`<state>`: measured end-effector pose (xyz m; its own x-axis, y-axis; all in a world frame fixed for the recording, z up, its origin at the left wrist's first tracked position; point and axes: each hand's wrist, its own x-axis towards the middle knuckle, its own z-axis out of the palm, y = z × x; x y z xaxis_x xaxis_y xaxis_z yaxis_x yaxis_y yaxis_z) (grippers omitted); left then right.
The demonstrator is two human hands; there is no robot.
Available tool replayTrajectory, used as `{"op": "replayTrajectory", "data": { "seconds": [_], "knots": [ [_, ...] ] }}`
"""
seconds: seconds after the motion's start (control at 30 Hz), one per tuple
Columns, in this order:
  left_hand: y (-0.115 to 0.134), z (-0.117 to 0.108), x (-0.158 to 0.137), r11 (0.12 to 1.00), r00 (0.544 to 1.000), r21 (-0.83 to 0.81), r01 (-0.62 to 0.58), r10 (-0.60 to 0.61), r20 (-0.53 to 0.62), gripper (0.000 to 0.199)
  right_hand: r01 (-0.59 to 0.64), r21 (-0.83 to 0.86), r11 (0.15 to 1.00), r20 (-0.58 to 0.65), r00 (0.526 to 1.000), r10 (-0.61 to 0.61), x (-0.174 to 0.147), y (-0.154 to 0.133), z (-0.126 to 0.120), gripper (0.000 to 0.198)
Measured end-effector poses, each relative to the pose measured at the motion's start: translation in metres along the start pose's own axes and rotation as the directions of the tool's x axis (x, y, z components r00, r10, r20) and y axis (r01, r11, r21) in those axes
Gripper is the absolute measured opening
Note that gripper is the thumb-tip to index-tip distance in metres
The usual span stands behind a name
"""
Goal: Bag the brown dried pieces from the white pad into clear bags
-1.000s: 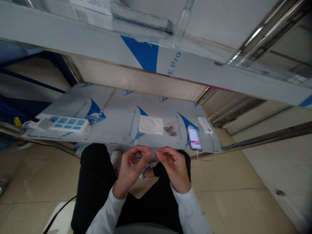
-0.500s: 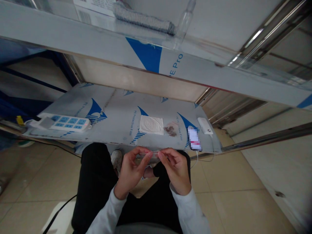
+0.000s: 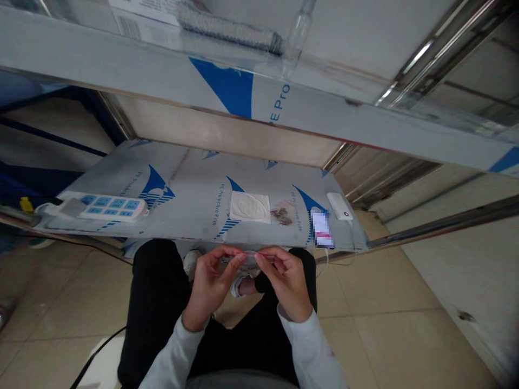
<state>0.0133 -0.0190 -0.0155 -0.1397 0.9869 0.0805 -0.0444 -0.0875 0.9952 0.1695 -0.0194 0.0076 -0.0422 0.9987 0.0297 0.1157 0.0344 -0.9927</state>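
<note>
A: What are the hands doing?

B: The left hand (image 3: 211,283) and the right hand (image 3: 284,281) are raised together over the person's lap, fingertips nearly meeting. Between them they pinch a small clear strip (image 3: 247,254), thin and see-through, maybe a little plastic bag or film. The left thumb and forefinger close on its left end, the right thumb and forefinger on its right end, so both hands are clamped on it.

A: Can you tell what the strip is?

B: Not for certain. It is too small and too transparent to make out more than a pale edge.

A: Where does it sit relative to everything else?

B: It is held in the air just in front of the near edge of the lower shelf (image 3: 190,178), above the person's knees in black trousers (image 3: 158,302). Both forearms wear light grey sleeves (image 3: 170,351).

A: What lies on that shelf?

B: It is metal with a blue-printed protective film. Straight beyond the hands lies a white square pad (image 3: 250,207), and just beside it, to the right, a small brownish clump (image 3: 284,214). Further right are a phone (image 3: 322,229) and a white power bank (image 3: 339,206) with a cable hanging off the edge. Well apart, at the left end, rests a white power strip (image 3: 103,207).

A: And above?

B: An upper shelf (image 3: 162,75) carries a clear bottle (image 3: 298,29) and a grey roll (image 3: 227,29). Beige tiles (image 3: 385,335) cover the floor.
</note>
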Motion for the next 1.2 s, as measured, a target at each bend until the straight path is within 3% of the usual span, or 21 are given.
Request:
{"op": "replayTrajectory", "data": {
  "seconds": [0.13,0.3,0.5,0.63,0.73,0.83,0.97,1.1,1.2],
  "knots": [
    [0.0,-0.002,0.0,1.0,0.998,0.009,0.004,-0.004,0.061,0.014,0.023,-0.051,0.998,-0.026,0.999,-0.024,0.001,0.001,0.001,0.013],
    [-0.004,-0.004,0.0,1.0,0.983,-0.009,0.022,-0.02,0.182,0.014,0.025,-0.086,0.996,0.046,0.999,-0.021,0.003,-0.003,-0.001,0.013],
    [-0.004,0.001,-0.001,1.0,0.995,0.016,-0.003,0.002,0.103,0.011,-0.081,0.076,0.994,0.075,0.994,0.075,-0.003,0.004,0.001,0.017],
    [-0.007,0.003,-0.002,0.999,0.991,0.029,0.033,-0.036,0.13,0.016,-0.015,0.018,1.0,-0.006,1.0,0.015,-0.006,0.01,-0.002,0.015],
    [-0.012,0.005,-0.002,0.996,0.982,-0.025,0.086,-0.081,0.169,0.02,0.017,-0.025,1.0,0.042,0.999,-0.016,-0.007,0.013,-0.006,0.015],
    [-0.016,0.01,-0.002,0.993,0.979,-0.052,0.104,-0.092,0.183,0.018,-0.047,0.045,0.998,0.077,0.996,0.044,-0.006,0.018,-0.008,0.017],
    [-0.019,0.021,-0.002,0.995,0.98,0.035,0.088,-0.093,0.174,0.014,-0.13,0.084,0.988,0.058,0.99,0.125,-0.005,0.024,-0.015,0.021],
    [-0.019,0.028,0.001,0.979,0.947,0.039,0.198,-0.202,0.252,0.025,-0.16,0.037,0.986,0.136,0.979,0.154,0.009,0.027,-0.032,0.024],
    [-0.018,0.027,0.007,0.945,0.907,0.04,0.324,-0.322,0.273,0.046,-0.161,0.083,0.983,0.153,0.977,0.147,0.045,0.034,-0.052,0.029]
  ]
}}
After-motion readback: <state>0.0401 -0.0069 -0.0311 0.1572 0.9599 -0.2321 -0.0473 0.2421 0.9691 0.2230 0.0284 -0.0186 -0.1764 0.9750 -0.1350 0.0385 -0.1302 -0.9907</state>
